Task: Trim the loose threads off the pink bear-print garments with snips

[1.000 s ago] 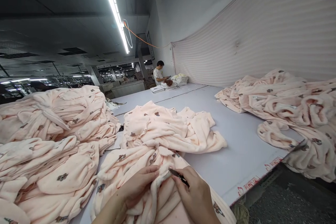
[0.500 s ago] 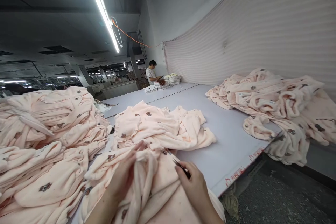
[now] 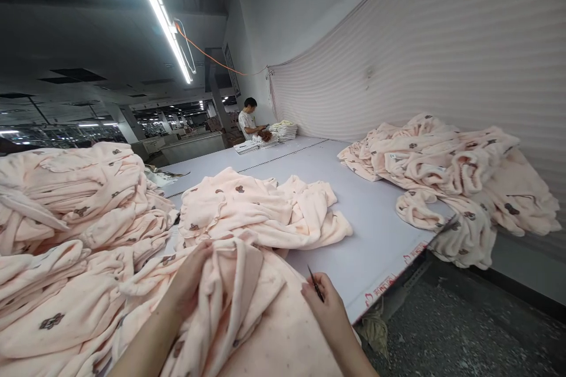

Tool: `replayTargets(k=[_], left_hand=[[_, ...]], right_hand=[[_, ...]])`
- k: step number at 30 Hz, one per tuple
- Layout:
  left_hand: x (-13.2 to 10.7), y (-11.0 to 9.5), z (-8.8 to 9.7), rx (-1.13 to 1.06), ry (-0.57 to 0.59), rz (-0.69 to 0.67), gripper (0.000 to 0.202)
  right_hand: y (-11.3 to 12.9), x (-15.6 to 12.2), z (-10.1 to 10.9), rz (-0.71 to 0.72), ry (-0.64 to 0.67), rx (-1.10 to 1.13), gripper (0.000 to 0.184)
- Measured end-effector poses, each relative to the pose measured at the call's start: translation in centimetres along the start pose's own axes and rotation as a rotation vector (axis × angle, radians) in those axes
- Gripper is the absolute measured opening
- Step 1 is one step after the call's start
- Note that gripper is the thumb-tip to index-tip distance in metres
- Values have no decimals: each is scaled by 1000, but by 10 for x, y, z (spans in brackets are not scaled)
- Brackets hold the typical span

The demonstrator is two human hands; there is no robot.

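A pink fleece garment [image 3: 274, 318] is spread in front of me, its cloth bunched into folds at the left. My left hand [image 3: 192, 277] grips those folds near their top; some of its fingers are hidden behind the fabric. Black thread snips [image 3: 315, 284] are in my right hand [image 3: 325, 306], points upward. That hand is at the right edge of the garment, and whether its fingertips also pinch the cloth I cannot tell. Just beyond my hands, another pink fleece garment [image 3: 260, 212] with brown printed motifs lies crumpled on the pale table [image 3: 371, 230].
Heaped pink garments [image 3: 79, 200] cover the left side. Another pile [image 3: 433, 159] hangs over the table's right edge. A striped cloth [image 3: 398, 59] hangs along the wall. At the far end, a person [image 3: 248, 121] stands beside stacked white cloth [image 3: 283, 131].
My left hand has lifted and gathered the garment's folds toward the left. The snips now point more upright, farther from the cloth. The view has shifted slightly right.
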State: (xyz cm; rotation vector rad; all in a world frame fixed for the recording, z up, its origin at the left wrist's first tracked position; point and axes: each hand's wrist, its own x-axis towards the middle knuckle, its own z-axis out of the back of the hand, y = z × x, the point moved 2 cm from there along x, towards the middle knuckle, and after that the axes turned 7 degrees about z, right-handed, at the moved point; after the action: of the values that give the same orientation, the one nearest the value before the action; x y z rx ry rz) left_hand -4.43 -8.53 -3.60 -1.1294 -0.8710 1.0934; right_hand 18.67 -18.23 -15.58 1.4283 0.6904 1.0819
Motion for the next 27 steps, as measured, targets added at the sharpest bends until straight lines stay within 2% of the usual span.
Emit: replayTargets(k=[2, 5, 8, 10, 13, 15, 17, 19, 23, 25, 27], left_hand=[[5, -1, 13, -53, 16, 23, 14], [11, -1, 10, -37, 90, 10, 21], [21, -8, 11, -18, 96, -14, 27], [30, -21, 28, -21, 44, -45, 33], [40, -45, 70, 45, -30, -90, 39], [40, -55, 95, 176, -38, -93, 36], [30, -55, 103, 348, -8, -88, 30], [14, -44, 93, 500, 43, -91, 22], [-17, -14, 41, 630, 122, -114, 15], [-23, -4, 19, 619, 123, -119, 19], [-21, 1, 6, 579, 134, -111, 18]], right_hand=[[-3, 2, -10, 12, 17, -16, 17], [0, 8, -32, 32, 37, -47, 22], [4, 17, -53, 63, 38, -52, 12], [2, 25, -62, 68, 9, -30, 9], [-9, 37, -66, 53, -77, 4, 16], [-14, 44, -65, 57, -113, 34, 18], [-10, 48, -67, 79, -114, 79, 19], [3, 49, -75, 112, -92, 136, 20], [34, 37, -103, 156, 3, 261, 26], [43, 25, -117, 131, 72, 353, 27], [44, 13, -124, 68, 152, 509, 31]])
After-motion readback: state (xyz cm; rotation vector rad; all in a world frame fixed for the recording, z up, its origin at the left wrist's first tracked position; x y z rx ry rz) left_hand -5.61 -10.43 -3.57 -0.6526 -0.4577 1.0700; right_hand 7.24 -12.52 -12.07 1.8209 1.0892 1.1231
